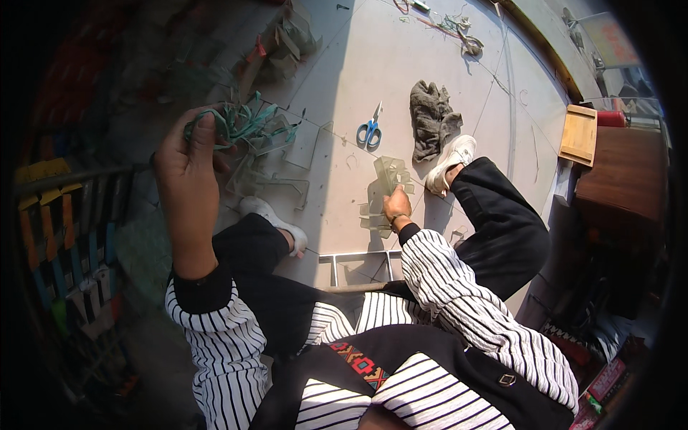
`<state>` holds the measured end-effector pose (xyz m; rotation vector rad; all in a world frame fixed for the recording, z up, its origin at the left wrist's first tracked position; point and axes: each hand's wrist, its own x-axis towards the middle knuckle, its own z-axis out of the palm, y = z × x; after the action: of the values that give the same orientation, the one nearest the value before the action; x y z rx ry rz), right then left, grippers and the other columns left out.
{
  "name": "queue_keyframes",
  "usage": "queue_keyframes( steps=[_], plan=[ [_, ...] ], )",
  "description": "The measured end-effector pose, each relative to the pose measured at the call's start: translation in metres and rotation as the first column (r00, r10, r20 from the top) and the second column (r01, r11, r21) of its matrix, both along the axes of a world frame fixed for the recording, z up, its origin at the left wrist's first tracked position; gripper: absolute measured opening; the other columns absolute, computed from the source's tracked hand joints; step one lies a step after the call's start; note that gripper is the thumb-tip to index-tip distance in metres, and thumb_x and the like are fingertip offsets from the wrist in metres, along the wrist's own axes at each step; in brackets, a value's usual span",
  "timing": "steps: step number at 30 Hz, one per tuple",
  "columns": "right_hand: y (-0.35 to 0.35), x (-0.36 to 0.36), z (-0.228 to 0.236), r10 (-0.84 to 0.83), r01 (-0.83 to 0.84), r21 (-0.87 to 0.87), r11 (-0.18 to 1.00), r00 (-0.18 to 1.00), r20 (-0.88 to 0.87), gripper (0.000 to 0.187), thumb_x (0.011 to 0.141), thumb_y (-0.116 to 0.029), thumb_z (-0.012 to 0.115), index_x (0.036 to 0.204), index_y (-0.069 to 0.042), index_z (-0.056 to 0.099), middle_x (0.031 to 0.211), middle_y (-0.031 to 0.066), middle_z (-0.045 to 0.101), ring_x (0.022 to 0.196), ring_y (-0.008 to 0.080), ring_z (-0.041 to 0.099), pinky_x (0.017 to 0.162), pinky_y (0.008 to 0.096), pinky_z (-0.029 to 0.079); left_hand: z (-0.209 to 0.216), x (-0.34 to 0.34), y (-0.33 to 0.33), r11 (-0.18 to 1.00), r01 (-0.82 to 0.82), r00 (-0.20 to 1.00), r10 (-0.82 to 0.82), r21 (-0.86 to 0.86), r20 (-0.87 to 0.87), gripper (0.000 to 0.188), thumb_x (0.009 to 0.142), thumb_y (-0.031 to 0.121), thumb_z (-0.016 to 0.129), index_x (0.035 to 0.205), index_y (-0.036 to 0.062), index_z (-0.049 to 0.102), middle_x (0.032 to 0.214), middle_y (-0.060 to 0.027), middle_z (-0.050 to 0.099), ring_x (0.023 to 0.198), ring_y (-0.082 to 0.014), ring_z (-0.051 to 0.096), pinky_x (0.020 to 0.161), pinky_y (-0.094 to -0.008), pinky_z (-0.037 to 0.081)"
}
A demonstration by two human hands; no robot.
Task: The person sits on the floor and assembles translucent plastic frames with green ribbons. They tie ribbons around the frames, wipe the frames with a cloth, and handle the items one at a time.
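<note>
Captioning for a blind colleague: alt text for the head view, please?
A person's left hand grips a bundle of green strips, while the right hand holds a translucent piece above the tiled floor. Blue-handled scissors and a crumpled grey cloth lie ahead.

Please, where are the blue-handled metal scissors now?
In the head view's upper middle, the scissors lie on the pale tiled floor, left of the crumpled grey cloth.
</note>
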<state>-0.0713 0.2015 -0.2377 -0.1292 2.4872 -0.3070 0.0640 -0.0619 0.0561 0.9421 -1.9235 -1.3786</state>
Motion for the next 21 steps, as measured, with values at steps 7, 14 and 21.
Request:
queue_keyframes(
  steps=[7, 14, 21],
  plan=[
    [-0.029, 0.016, -0.012, 0.077, -0.078, 0.063, 0.995, 0.997, 0.027, 0.031, 0.077, -0.020, 0.059, 0.102, -0.003, 0.050, 0.091, 0.0215, 0.063, 0.090, 0.0399, 0.061, 0.080, 0.0483, 0.047, 0.013, 0.001, 0.012, 0.998, 0.055, 0.998, -0.057, 0.044, 0.028, 0.026, 0.095, 0.021, 0.048, 0.103, -0.0007, 0.061, 0.079, -0.0020, 0.061, 0.064, -0.0051, 0.050, 0.055, -0.0194, 0.039],
    [-0.104, -0.033, -0.027, 0.084, -0.089, -0.172, 0.981, 0.996, -0.036, 0.044, 0.079, -0.035, 0.062, 0.106, -0.001, 0.051, 0.097, 0.0227, 0.062, 0.093, 0.0401, 0.059, 0.079, 0.0458, 0.047, 0.010, -0.001, 0.010, 0.997, 0.074, 0.985, -0.077, 0.023, 0.154, 0.025, 0.094, 0.019, 0.049, 0.104, -0.0012, 0.061, 0.083, -0.0031, 0.062, 0.068, -0.0056, 0.051, 0.056, -0.0199, 0.040],
    [-0.129, -0.077, 0.032, -0.016, 0.038, -0.577, 0.816, 0.999, 0.044, 0.052, 0.081, -0.042, 0.062, 0.108, 0.003, 0.056, 0.098, 0.0177, 0.064, 0.091, 0.0309, 0.061, 0.078, 0.0385, 0.048, 0.013, -0.001, 0.017, 0.995, 0.095, 0.987, -0.097, 0.025, 0.129, 0.023, 0.094, 0.018, 0.049, 0.102, 0.0004, 0.062, 0.082, -0.0019, 0.063, 0.068, -0.0051, 0.053, 0.055, -0.0194, 0.040]
  ],
)
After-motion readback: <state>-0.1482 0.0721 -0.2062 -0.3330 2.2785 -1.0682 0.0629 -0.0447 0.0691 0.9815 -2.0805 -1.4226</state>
